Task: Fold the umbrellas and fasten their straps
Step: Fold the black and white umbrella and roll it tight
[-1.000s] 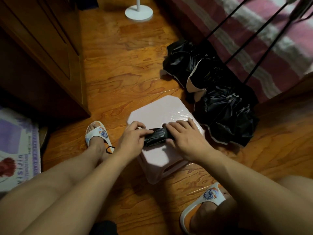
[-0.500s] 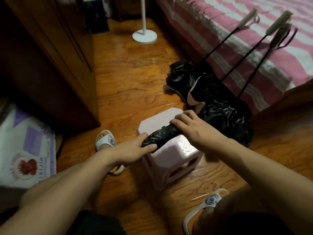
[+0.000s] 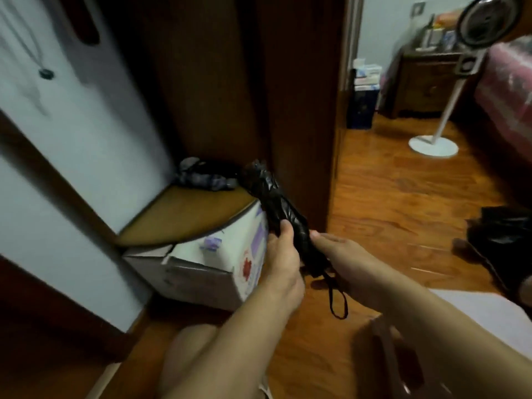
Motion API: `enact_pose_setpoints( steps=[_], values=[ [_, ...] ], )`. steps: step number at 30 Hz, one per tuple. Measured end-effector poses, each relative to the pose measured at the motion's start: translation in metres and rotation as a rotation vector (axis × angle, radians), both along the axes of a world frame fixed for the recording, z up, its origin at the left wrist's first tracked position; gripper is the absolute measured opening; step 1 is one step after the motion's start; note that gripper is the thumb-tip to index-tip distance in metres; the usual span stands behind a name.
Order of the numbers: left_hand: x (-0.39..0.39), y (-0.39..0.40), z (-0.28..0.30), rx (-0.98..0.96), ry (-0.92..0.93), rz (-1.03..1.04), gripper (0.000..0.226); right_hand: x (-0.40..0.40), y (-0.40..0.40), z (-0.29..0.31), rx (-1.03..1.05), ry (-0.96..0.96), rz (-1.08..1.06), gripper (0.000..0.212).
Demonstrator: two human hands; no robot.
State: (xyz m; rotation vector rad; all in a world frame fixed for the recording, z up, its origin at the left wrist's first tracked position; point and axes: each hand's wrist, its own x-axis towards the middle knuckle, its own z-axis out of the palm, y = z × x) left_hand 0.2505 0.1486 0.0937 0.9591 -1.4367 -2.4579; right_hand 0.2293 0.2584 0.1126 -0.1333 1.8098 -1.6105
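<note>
A folded black umbrella [image 3: 276, 203] is held up in the air, its tip pointing up and left toward a corner shelf. My left hand [image 3: 280, 260] grips its lower part with the thumb on top. My right hand [image 3: 342, 260] holds the handle end, from which a black wrist loop [image 3: 336, 300] hangs down. Another folded, greyish umbrella [image 3: 204, 180] lies on the wooden corner shelf [image 3: 184, 214]. At the far right edge, black fabric of unfolded umbrellas [image 3: 506, 234] lies on the floor.
A white cardboard box [image 3: 218, 263] stands under the shelf. A dark wooden wardrobe [image 3: 244, 96] rises behind. The pink stool [image 3: 483, 309] is at the lower right. A white standing fan [image 3: 434, 145] and a pink bed [image 3: 512, 90] are at the right.
Both hands lifted the folded umbrella off the stool and carried it left toward the shelf. My head turned left, so the stool and the open umbrellas slid to the right edge.
</note>
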Motion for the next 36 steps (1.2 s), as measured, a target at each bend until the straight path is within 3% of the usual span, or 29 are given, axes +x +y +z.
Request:
enact_pose_setpoints(
  steps=[3,6,7,10,12,16,20,24,28,36],
  values=[
    [-0.009,-0.054,-0.018,-0.178,-0.049,0.018,0.052,-0.024,-0.061,-0.008,0.185,0.204,0.147,0.023],
    [-0.027,-0.125,-0.033,-0.311,-0.11,-0.127,0.061,-0.059,-0.122,-0.027,0.3,0.426,0.211,0.02],
    [-0.032,-0.154,-0.041,-0.467,-0.171,-0.205,0.06,-0.073,-0.141,-0.033,0.325,0.497,0.212,0.018],
    [-0.035,-0.254,-0.068,-1.192,-0.486,-0.368,0.058,-0.12,-0.195,-0.042,0.434,0.727,0.223,0.018],
    [-0.032,-0.313,-0.076,-1.465,-0.638,-0.503,0.066,-0.151,-0.23,-0.05,0.487,0.849,0.236,0.026],
    [-0.033,-0.372,-0.077,-1.525,-0.708,-0.838,0.065,-0.214,-0.297,-0.056,0.569,0.985,0.233,0.044],
    [-0.043,-0.388,-0.078,-1.626,-0.661,-0.86,0.067,-0.271,-0.344,-0.066,0.64,1.151,0.202,0.05],
    [-0.043,-0.399,-0.075,-1.609,-0.655,-0.92,0.072,-0.289,-0.35,-0.097,0.911,1.22,0.408,0.07],
    [-0.047,-0.403,-0.075,-1.613,-0.669,-0.967,0.07,-0.289,-0.342,-0.106,0.996,1.445,0.447,0.073],
    [-0.042,-0.386,-0.075,-1.626,-0.786,-1.018,0.073,-0.273,-0.34,-0.071,1.175,1.336,0.606,0.074]
  ],
)
